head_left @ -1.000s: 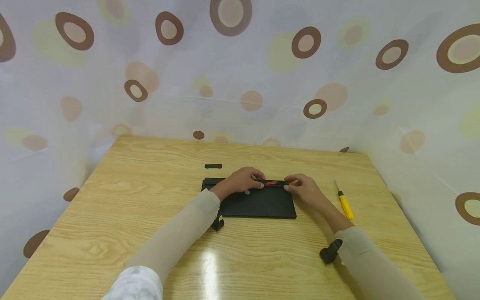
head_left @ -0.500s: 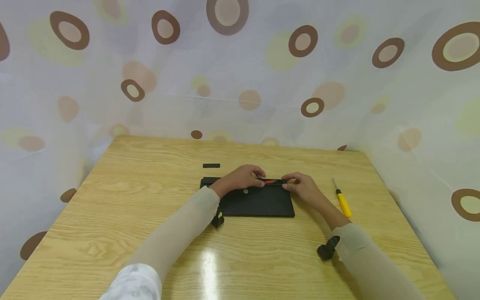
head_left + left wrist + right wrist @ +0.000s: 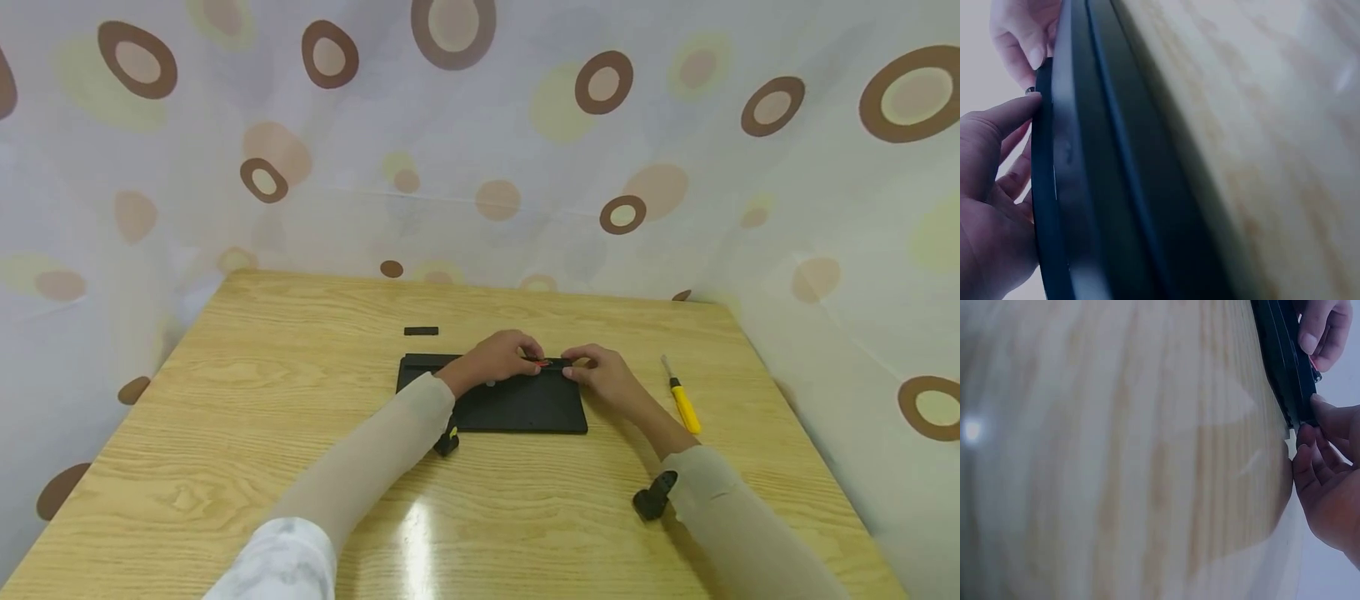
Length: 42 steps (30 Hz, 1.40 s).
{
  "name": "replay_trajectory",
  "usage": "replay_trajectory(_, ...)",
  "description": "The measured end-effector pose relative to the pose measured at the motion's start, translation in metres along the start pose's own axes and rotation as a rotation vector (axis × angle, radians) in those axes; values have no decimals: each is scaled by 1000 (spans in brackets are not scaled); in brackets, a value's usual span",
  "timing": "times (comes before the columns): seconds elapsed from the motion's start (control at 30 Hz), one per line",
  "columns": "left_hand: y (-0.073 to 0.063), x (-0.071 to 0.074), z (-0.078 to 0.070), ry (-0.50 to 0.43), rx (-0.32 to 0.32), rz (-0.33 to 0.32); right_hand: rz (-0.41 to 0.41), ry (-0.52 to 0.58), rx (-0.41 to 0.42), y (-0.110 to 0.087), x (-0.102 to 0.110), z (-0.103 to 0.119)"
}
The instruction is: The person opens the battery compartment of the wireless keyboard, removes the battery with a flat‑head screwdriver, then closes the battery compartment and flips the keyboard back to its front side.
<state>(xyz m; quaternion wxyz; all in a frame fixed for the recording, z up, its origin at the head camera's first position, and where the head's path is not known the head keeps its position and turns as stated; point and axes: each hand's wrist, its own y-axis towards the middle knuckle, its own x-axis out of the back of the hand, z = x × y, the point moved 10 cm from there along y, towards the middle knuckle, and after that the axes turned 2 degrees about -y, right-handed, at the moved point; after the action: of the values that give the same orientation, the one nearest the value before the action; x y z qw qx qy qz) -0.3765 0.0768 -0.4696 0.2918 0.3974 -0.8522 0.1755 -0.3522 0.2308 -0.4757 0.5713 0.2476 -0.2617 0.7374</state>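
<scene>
A flat black keyboard lies face down on the wooden table, with a raised bar along its far edge. In that bar a slot shows a small red battery. My left hand reaches over the keyboard and pinches at the battery between thumb and fingers, partly hiding it. At the bar's right end, my right hand grips the keyboard's corner between thumb and fingers. The right wrist view shows the right hand's fingers under that corner. Behind the keyboard rests a small black cover.
A screwdriver with a yellow handle lies to the right of the right hand. The wooden table extends around the keyboard, up to a patterned curtain behind and at the sides.
My left hand has slid a little to the right along the bar and now covers more of the red battery. The right hand keeps its grip on the corner.
</scene>
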Motion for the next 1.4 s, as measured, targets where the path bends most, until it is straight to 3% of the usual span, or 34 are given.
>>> replay_trajectory(0.43, 0, -3, -1, -46, 30, 19, -8, -21, 12, 0, 0, 2)
replay_trajectory(0.6, -1, -2, -3, -40, 10, 20, -9, -24, 19, 0, -1, 1)
replay_trajectory(0.77, -1, 1, -4, -41, -41, -18, -15, -30, 24, -2, 0, 3)
replay_trajectory(1.1, -4, 17, -12, -136, -134, -104, -21, -40, 43, -1, 1, 8)
replay_trajectory(1.4, -5, 34, -2, -167, -84, -97, -18, -43, 26, -2, 1, 6)
